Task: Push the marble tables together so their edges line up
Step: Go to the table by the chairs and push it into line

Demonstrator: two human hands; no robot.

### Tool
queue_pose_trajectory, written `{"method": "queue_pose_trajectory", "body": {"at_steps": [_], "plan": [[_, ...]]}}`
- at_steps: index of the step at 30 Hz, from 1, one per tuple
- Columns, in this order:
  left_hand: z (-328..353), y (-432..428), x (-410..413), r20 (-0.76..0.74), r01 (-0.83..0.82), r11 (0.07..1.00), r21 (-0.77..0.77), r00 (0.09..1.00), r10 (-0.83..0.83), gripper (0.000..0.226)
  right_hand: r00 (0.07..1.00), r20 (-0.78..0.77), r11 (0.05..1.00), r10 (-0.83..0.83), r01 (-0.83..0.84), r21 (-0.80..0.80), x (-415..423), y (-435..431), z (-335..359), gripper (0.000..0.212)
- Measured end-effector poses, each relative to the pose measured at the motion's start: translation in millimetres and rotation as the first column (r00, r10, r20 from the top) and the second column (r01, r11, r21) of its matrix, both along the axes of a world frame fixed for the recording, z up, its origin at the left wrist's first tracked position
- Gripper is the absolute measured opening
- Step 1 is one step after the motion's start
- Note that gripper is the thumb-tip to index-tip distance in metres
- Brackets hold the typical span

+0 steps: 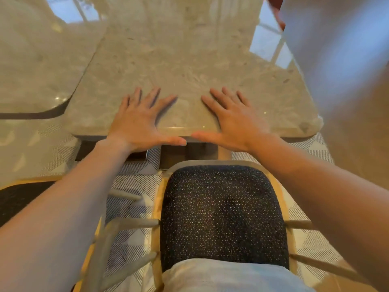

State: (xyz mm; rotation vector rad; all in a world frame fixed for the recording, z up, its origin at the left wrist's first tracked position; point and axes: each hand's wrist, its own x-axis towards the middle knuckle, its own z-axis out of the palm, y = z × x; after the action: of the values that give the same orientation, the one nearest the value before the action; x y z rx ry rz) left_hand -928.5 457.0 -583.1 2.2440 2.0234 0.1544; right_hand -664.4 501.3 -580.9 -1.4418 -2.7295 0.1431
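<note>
2 tables: near marble table (189,66), left marble table (35,66) | 2 hands: left hand (137,123), right hand (236,121), fingers (154,95) spread flat

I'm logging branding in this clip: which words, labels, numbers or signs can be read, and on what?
None: no writing shows on the marble table under the left hand and right hand, the neighbouring marble table, the speckled chair seat or the patterned floor. The far edges are motion-blurred.

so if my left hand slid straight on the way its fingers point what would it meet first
Nothing that shows. The left hand lies flat on the marble table, its fingers pointing away across the top, and only marble lies ahead. The far end is blurred, so less sure there.
</note>
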Motion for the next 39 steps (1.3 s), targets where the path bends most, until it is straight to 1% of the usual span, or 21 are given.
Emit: {"method": "queue_pose_trajectory", "body": {"at_steps": [2, 3, 5, 6, 12, 17, 20, 25, 39], "plan": [[-5.5, -6.0, -9.4, -0.088, 0.007, 0.999, 0.032, 0.996, -0.004, 0.127, 0.998, 0.053, 0.999, -0.032, 0.030, 0.039, -8.4, -4.9, -5.4, 0.128], [-6.2, -7.5, -13.4, -0.114, 0.002, 0.999, 0.050, 0.993, 0.004, 0.124, 0.995, 0.087, 0.998, -0.057, 0.054, 0.043, -13.7, -8.2, -6.2, 0.133], [-6.3, -10.2, -20.3, -0.125, -0.013, 0.997, 0.076, 0.992, 0.022, 0.121, 0.986, 0.134, 0.994, -0.096, 0.088, 0.066, -25.8, -14.7, -7.8, 0.142], [-6.1, -9.9, -22.8, -0.121, -0.011, 0.996, 0.089, 0.992, 0.021, 0.121, 0.984, 0.140, 0.992, -0.106, 0.095, 0.084, -29.9, -16.5, -7.6, 0.144], [-15.9, -2.4, -24.7, -0.179, 0.026, 0.982, 0.187, 0.984, 0.008, 0.121, 0.979, 0.159, 0.979, -0.125, 0.095, 0.183, -30.8, -12.8, -11.6, 0.142], [-16.5, 1.8, -27.7, -0.167, 0.006, 0.985, 0.173, 0.986, 0.024, 0.125, 0.972, 0.215, 0.985, -0.093, 0.059, 0.160, -31.8, -3.3, -12.3, 0.140], [-17.5, 5.1, -28.8, -0.169, 0.003, 0.986, 0.169, 0.985, 0.026, 0.124, 0.967, 0.239, 0.986, -0.087, 0.050, 0.156, -32.6, 1.7, -14.6, 0.138], [-19.4, 15.3, -30.9, -0.148, -0.004, 0.986, 0.166, 0.989, 0.029, 0.120, 0.969, 0.229, 0.985, -0.091, 0.053, 0.165, -32.7, 10.9, -14.8, 0.138], [-22.5, 30.8, -31.2, -0.148, -0.014, 0.978, 0.210, 0.988, 0.046, 0.117, 0.974, 0.211, 0.987, -0.078, 0.046, 0.154, -33.5, 28.2, -10.9, 0.138]]}}
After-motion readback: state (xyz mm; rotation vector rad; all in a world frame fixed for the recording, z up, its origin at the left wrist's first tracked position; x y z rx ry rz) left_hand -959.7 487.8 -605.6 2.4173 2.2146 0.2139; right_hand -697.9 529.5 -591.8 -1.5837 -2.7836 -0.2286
